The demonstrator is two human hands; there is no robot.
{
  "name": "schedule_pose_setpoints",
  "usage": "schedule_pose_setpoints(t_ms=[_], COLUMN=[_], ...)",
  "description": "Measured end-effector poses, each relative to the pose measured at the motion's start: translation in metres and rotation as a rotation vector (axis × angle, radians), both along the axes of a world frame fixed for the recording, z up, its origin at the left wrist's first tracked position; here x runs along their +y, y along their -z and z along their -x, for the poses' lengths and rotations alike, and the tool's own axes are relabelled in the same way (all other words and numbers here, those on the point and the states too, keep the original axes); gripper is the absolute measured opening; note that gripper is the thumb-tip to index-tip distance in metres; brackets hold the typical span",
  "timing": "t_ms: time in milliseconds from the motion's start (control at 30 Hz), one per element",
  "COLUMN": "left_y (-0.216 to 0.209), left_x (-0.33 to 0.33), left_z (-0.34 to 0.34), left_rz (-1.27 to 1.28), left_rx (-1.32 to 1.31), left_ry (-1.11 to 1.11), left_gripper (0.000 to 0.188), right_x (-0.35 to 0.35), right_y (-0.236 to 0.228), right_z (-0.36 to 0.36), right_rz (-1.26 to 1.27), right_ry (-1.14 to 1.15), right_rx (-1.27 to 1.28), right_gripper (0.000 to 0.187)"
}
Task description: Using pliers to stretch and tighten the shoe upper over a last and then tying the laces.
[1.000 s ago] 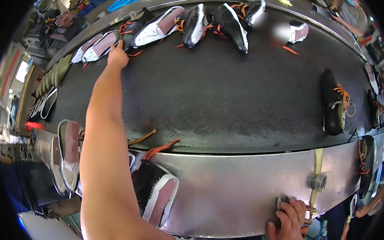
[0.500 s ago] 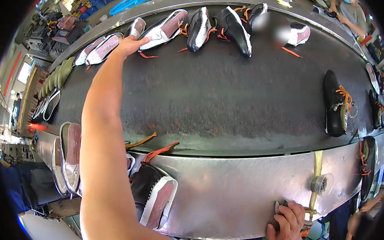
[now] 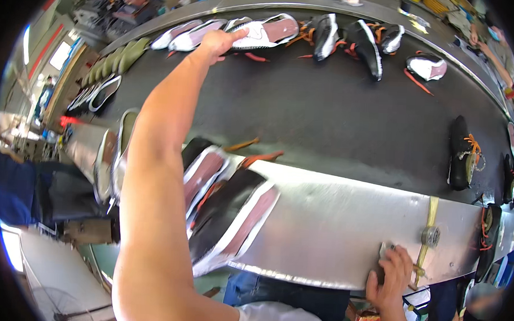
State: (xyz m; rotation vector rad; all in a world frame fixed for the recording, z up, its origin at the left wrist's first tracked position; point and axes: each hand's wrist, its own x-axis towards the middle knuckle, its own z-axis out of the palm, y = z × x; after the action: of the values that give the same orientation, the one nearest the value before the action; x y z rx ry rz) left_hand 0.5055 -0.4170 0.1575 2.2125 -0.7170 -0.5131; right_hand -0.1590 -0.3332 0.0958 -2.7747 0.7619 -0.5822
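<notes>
White shoe upper [image 3: 268, 32] with a pinkish inside lies at the far side of a dark conveyor belt [image 3: 327, 123], left of centre, in a row of similar pieces. The person's left hand [image 3: 216, 43] is stretched far out across the belt, arm fully extended, and its fingertips rest on the near-left end of this upper; the grip is loose, fingers curled over the edge, and whether it has truly closed on the piece cannot be told. Just left of the hand lie two more pale uppers [image 3: 185, 37]. To the right in the same far row are black shoes with white trim [image 3: 345, 38] and orange laces, then a small black and pink piece [image 3: 426, 66] set a little apart. One black shoe with orange laces [image 3: 461, 153] sits alone near the right side of the belt.

Nearer, a shiny metal edge panel [image 3: 334, 221] runs along the belt. Black and pink uppers [image 3: 232, 214] are stacked over its left end. The right hand [image 3: 389, 278] presses on the panel's near edge at lower right, fingers bent over the rim beside a yellow strap [image 3: 431, 211]; it holds nothing loose.
</notes>
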Motion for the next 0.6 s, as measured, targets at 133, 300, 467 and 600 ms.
schedule_pose_setpoints(t_ms=[133,300,467,600], left_y=[-0.052,-0.080,-0.101,-0.087], left_x=[0.110,0.287,0.415,0.479], left_z=[0.030,0.044,0.051,0.013], left_rz=[0.076,0.342,0.539,0.530], left_rx=[0.055,0.071,0.004,-0.133], left_ry=[0.035,-0.093,-0.390,-0.652], left_gripper=[0.066,0.061,0.059,0.066], right_x=[0.002,0.001,0.004,0.007], right_y=[-0.003,0.001,0.000,0.012], right_z=[-0.007,-0.016,-0.015,-0.014], right_rz=[0.056,0.125,0.164,0.180], right_ry=[0.044,0.002,-0.010,-0.032], right_rx=[-0.048,-0.084,-0.110,-0.085], right_gripper=[0.029,0.028,0.029,0.032])
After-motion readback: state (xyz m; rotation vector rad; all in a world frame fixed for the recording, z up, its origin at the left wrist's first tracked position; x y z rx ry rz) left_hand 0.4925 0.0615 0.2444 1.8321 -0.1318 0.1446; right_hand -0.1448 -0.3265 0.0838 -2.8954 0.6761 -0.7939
